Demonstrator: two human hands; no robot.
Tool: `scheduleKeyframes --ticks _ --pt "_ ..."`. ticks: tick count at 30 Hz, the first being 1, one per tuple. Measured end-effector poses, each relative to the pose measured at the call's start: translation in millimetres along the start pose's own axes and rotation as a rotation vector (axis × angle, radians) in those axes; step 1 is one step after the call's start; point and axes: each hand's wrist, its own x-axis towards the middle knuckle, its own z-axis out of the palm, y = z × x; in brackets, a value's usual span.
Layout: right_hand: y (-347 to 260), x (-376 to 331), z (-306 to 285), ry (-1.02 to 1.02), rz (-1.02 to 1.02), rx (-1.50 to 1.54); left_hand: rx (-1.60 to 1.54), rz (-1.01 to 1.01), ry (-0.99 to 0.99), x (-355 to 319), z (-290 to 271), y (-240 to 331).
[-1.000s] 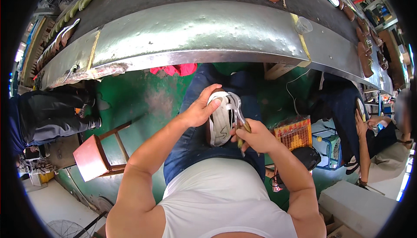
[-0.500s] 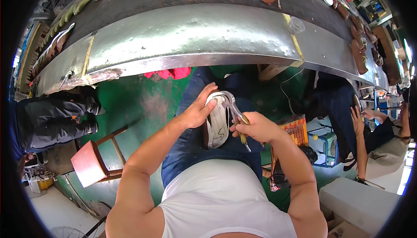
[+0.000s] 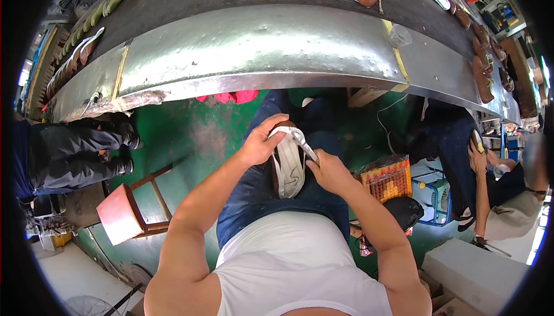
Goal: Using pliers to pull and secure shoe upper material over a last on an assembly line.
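Workpiece position: the brown shoe lies sole-up over the lap of the seated person, its long axis running away from the body, above the dark blue trousers and short of the metal-edged workbench.

Left hand: closed around the far end of the shoe, thumb pressed on the pale underside, fingers wrapped over the tip. Right hand: closed around the pincers, hiding their handles. The metal head meets the right-hand rim of the shoe near the far end. From where I stand, I cannot tell whether the jaws are clamped on the edge material.

Recommended practice, as a judgement: brace the shoe firmly against the thighs before applying force. Set the pincers square to the rim, take a shallow bite, and draw toward the centre of the sole with a steady wrist turn rather than a jerk. Hold the left thumb clear of the pincer head; a slip there could pinch it or mark the upper.

Markings: a dark, curved, pen-like stroke shows on the near half of the underside. No brand label is legible on the shoe or pincers. The red-and-yellow beaded mat beside the person bears a pattern too small to read.
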Motion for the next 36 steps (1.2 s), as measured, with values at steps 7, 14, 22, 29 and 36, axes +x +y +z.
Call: scheduleKeyframes --ticks 7,14,22,29,36 --pt "-14.1 -7.7 -28.2 -0.184 0.088 -0.202 -0.199 -0.240 0.020 3.4 10.3 17.2" --pt "-42.6 -3.0 -49.5 -0.042 0.128 0.424 -0.098 -0.262 -0.066 7.6 3.6 22.8" --pt "0.9 3.4 1.5 0.138 0.222 0.320 -0.096 -0.472 -0.034 -26.5 19.4 28.5" --pt "14.8 1.3 19.3 -0.140 0.347 0.483 0.166 -0.466 0.180 -68.0 60.5 28.4" --pt "17.6 -5.3 -22.0 -0.333 0.473 0.317 -0.429 -0.644 -0.309 -47.1 35.1 7.9"
